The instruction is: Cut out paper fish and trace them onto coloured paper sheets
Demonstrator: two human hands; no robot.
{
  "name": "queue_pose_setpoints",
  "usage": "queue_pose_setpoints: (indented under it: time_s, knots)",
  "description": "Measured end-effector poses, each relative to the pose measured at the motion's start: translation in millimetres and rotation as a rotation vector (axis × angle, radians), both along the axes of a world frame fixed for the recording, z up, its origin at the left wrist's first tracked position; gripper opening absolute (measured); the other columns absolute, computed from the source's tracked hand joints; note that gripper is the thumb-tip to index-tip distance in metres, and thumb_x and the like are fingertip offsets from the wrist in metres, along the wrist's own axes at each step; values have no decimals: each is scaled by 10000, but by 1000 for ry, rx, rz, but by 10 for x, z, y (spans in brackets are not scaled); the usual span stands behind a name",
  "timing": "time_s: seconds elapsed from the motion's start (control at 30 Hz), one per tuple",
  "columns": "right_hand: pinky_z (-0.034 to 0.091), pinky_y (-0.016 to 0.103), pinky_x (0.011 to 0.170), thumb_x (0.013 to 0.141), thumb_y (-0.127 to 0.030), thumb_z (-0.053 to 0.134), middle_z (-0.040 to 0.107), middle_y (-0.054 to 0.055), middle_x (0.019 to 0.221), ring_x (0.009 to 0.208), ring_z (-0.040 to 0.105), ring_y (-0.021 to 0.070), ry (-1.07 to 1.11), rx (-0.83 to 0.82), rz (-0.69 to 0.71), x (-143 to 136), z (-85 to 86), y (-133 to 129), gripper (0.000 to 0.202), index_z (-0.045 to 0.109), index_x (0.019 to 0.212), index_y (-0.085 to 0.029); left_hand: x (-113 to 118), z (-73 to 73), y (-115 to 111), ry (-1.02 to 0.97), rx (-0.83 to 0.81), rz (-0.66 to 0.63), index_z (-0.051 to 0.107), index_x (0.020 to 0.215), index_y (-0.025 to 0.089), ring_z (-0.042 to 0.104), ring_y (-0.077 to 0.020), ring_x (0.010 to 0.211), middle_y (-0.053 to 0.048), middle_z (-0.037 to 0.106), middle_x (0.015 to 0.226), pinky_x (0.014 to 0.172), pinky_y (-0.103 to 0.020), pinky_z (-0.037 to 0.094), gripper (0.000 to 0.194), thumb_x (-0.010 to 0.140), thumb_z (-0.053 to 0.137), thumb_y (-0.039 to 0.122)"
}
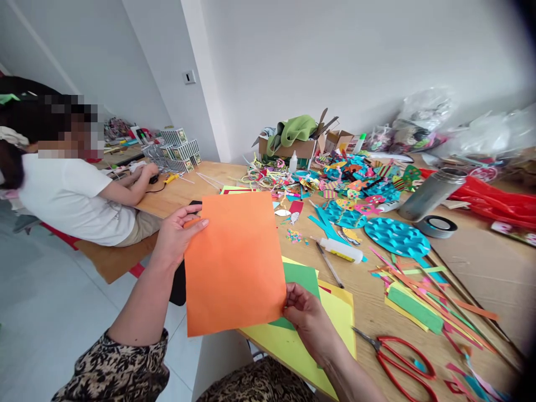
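An orange sheet of paper [234, 262] is held up over the table's front edge. My left hand [178, 231] pinches its upper left side, thumb on the front. At the lower right edge, my right hand [305, 318] grips the same sheet with curled fingers. Beneath and to the right of it lie a green sheet [304, 279] and yellow sheets [341, 321]. Red-handled scissors [387, 349] rest to the right of my right hand. Behind the sheets are a pen [329, 265] and a white glue bottle [341, 249].
Paper strips [422, 301], a blue disc [397, 237], a tape roll [438, 225] and a metal flask [433, 192] lie at the right. Farther back are colourful cutouts [355, 178] and a cardboard box [287, 148]. A person in white [71, 195] sits at the left.
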State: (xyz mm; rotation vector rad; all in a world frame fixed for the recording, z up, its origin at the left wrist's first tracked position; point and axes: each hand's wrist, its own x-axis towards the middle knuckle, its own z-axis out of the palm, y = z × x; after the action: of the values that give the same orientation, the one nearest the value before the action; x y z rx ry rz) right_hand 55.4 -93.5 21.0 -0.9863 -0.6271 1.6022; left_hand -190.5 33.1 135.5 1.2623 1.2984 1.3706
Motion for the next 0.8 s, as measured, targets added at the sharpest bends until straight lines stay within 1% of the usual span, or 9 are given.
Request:
queue_pose_setpoints:
  time_s: [0.1,0.2,0.27,0.3,0.37,0.47,0.67,0.73,0.8]
  knots:
    - [462,219,618,527,-52,610,657,-5,751,683,568,131,45,-43,0,34,29,-7,277,691,761,-176,31,4,30,-2,10,-25,640,1059,157,668,-179,697,-44,683,840,648,-300,547,655,485,878,364]
    - [512,272,641,620,-198,716,638,12,811,719,576,152,88,-73,18,63,50,-15,159,685,774,-173,57,17,50,7,26,-28,641,1059,155,670,-181,702,-53,688,857,661,-306,549,661,482,879,372]
    - [515,277,647,654,-296,776,631,8,799,691,575,140,60,-72,36,71,48,-20,213,677,793,-169,76,21,58,2,35,-29,642,1053,155,670,-178,699,-53,689,855,663,-304,550,656,480,881,369]
    - [503,262,636,649,-318,802,629,-1,773,658,567,125,31,-68,45,71,42,-21,251,670,799,-167,86,22,61,-3,38,-31,643,1050,155,669,-177,696,-52,689,854,662,-302,550,652,481,881,365]
    - [470,230,604,619,-323,843,625,-20,702,593,544,98,-23,-53,60,69,21,-22,304,652,791,-162,104,18,63,-9,41,-34,643,1045,156,668,-175,692,-51,690,854,661,-300,550,644,483,881,359]
    - [446,220,580,603,-339,856,624,-31,630,562,534,95,-68,-25,61,72,-17,-21,326,630,761,-164,118,14,61,-8,35,-40,642,1041,156,670,-180,705,-57,693,866,665,-304,551,626,495,878,350]
    - [478,254,602,642,-419,803,611,-32,599,569,562,124,-134,-39,58,116,-55,-39,315,619,714,-175,117,61,48,-50,29,-73,636,1031,169,671,-179,716,-49,695,862,672,-303,552,581,519,871,308]
    - [490,263,594,639,-414,792,614,-28,594,568,579,135,-154,-55,73,122,-59,-49,307,610,707,-176,121,82,46,-60,26,-89,631,1035,173,671,-179,713,-46,694,863,669,-305,554,575,527,867,304]
    - [500,264,585,637,-374,774,621,-24,589,571,597,141,-177,-67,85,120,-65,-60,272,598,694,-175,133,94,51,-55,25,-104,629,1033,172,671,-180,712,-48,690,874,668,-307,555,569,534,864,308]
